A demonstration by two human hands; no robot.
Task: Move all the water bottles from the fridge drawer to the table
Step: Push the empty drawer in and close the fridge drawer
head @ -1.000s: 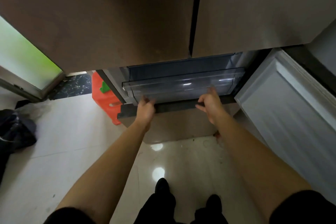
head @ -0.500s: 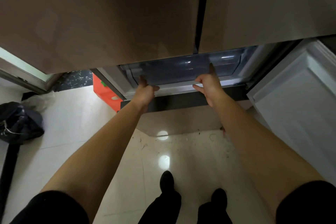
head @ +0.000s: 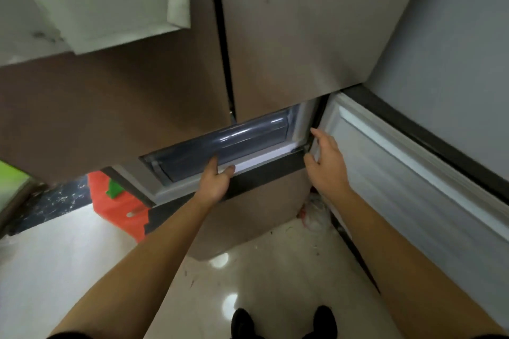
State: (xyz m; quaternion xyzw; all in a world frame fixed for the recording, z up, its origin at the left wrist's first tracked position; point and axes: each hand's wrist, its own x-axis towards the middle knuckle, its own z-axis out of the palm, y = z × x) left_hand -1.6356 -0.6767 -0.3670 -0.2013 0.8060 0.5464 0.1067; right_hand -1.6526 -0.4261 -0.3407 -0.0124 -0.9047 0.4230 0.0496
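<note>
Fridge drawer (head: 234, 143) ajar, open door (head: 413, 179) beside

Glossy pale tile floor (head: 82, 256). Resting on it: orange object (head: 118, 209) at 8 o'clock, crumpled plastic bag (head: 314, 215) at 5 o'clock, two black shoes (head: 242, 322) at 6 o'clock.
</note>
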